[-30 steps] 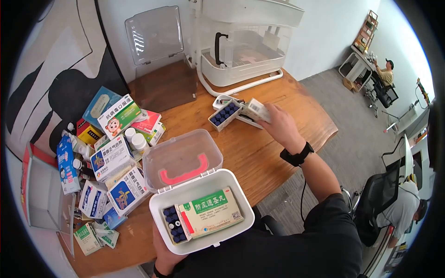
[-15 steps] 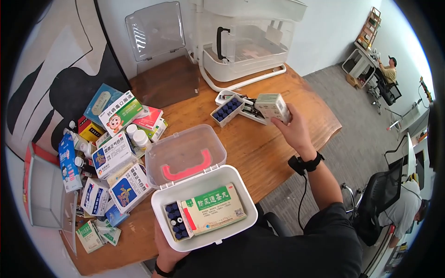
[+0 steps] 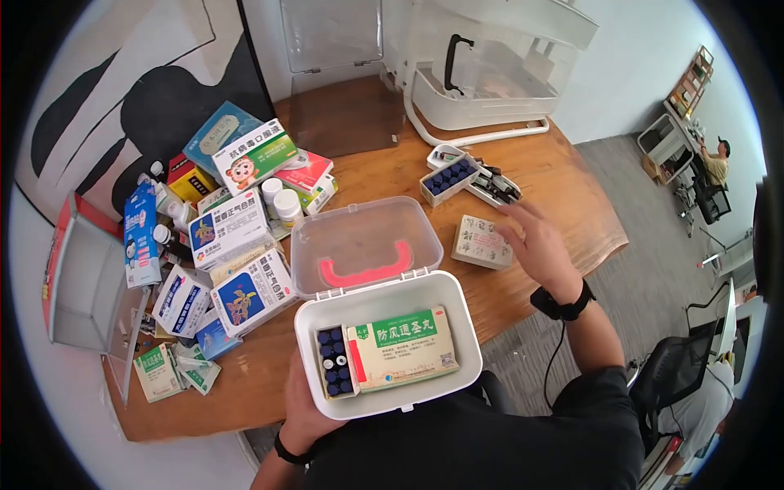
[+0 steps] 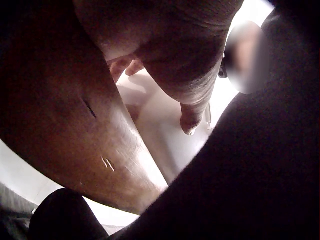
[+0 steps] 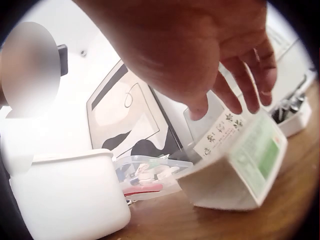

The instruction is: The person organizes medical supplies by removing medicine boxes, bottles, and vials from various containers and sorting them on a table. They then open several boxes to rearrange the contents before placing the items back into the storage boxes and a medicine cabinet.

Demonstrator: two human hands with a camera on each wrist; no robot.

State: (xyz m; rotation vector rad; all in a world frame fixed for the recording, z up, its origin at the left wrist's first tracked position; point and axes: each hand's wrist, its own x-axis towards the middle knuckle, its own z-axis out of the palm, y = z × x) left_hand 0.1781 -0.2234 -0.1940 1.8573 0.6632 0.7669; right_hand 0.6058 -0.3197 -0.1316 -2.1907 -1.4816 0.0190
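Against the white lidded box, my left hand holds the left side from below; its thumb shows in the left wrist view. Inside lie a green and cream medicine carton and a tray of dark-capped vials. The clear lid with a red handle is swung back. My right hand hovers with spread fingers beside a small pale carton, which rests on the table. In the right wrist view the fingers are just above that carton.
Medicine boxes and white bottles are heaped at the left. A second vial tray and a white tray of small dark items lie behind the pale carton. A clear bin on a white frame stands at the back.
My right hand has brought the pale carton from the white tray toward me, set it on the table and let go. The head view has shifted; my left hand still holds the box.
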